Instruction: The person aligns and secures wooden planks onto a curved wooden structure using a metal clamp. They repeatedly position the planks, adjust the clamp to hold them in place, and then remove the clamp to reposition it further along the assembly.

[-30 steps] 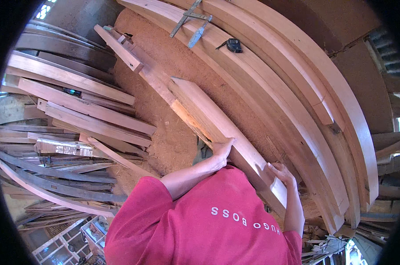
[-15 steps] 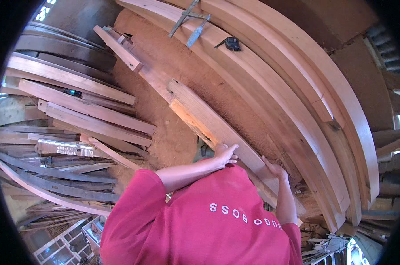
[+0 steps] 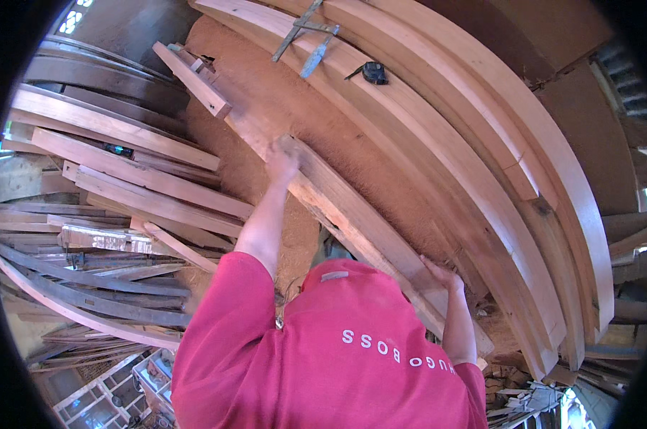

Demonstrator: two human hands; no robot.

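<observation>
A long squared wooden plank (image 3: 370,222) lies slantwise in front of me, its near side rough and yellowish. My left hand (image 3: 282,163) closes over the plank's far left end, somewhat blurred by motion. Near the plank's closer right end, my right hand (image 3: 443,273) grips the far edge, the fingers partly hidden by the wood. Beneath the plank runs another pale board (image 3: 246,132). Farther along that board rests a shorter wooden block (image 3: 195,82).
Long curved beams (image 3: 438,129) sweep along the right, carrying a black tape measure (image 3: 374,72), a chisel-like tool with a blue-grey handle (image 3: 316,58) and a metal square (image 3: 295,32). Stacked timber (image 3: 145,189) fills the left. Reddish sawdust (image 3: 266,79) covers the ground between.
My left hand has moved from the plank's near middle up to its far end. The plank has shifted slightly right and away from its earlier place; my right hand stays on it.
</observation>
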